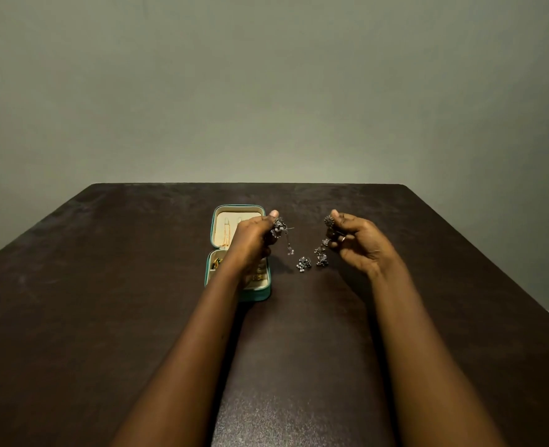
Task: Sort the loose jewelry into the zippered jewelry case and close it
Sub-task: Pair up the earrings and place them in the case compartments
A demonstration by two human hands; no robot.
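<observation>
Now | left hand point(250, 240) pinches beaded earring point(279, 228) | right hand point(362, 243) grips seemingly metal cluster point(328, 221)

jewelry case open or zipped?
Open: the jewelry case has its lid swung back, with the cream lining and compartments exposed.

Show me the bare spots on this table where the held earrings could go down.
Bare table runs wide left of the case, wide right of the right hand, beyond the case to the far edge, and from the loose earrings toward the near edge. Crowded: the gap between case and right hand, where those earrings lie.
</observation>
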